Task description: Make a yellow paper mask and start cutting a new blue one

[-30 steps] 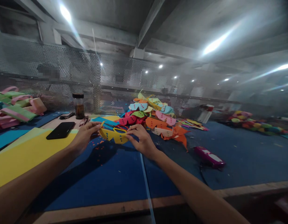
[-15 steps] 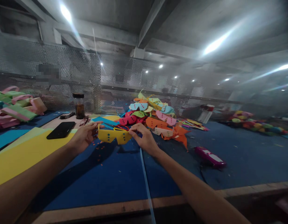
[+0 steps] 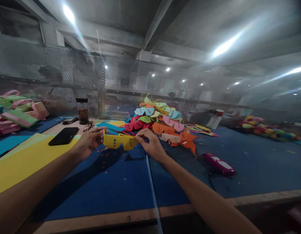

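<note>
Yellow paper mask (image 3: 119, 139) levelled vs. 1 s ago; L hand (image 3: 88, 143) & R hand (image 3: 151, 144) pinch opp. sides; overpull may tear it.

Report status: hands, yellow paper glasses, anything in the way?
Left hand, right hand: gripping opposite ends. Yellow paper glasses: held above blue tabletop. Red-handled tool beyond.

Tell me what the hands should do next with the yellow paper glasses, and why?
Maybe set the yellow paper glasses on the colourful pile just beyond: the left hand and right hand hold them up at the ends, they have their dots, and similar dotted glasses are heaped there.
</note>
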The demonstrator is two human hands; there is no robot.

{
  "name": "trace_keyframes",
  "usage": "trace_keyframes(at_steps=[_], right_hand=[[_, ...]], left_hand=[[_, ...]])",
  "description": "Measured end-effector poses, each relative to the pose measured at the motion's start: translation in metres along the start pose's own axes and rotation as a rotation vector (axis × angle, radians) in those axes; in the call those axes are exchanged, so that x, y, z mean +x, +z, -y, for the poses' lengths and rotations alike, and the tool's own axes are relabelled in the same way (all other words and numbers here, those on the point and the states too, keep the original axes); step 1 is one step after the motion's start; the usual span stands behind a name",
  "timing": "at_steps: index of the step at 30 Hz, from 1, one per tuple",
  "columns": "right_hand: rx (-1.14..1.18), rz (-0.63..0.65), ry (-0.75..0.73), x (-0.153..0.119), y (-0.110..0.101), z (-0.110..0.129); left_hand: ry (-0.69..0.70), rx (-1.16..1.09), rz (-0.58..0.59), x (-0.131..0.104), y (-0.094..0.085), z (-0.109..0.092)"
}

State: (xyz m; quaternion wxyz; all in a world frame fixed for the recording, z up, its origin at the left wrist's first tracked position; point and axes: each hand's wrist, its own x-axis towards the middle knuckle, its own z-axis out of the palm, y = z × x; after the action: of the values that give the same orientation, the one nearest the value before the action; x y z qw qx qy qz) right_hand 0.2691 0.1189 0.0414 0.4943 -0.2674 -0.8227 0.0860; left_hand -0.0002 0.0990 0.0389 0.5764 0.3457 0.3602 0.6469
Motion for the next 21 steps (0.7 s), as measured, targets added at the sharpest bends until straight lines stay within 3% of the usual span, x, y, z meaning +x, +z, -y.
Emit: trace_keyframes(at_steps=[21], right_hand=[[-0.064,0.033,-0.077,-0.0024,0.0013,-0.0044]], left_hand=[[-0.020,-0.062,-0.017,-0.0002,0.0016,-0.0067]])
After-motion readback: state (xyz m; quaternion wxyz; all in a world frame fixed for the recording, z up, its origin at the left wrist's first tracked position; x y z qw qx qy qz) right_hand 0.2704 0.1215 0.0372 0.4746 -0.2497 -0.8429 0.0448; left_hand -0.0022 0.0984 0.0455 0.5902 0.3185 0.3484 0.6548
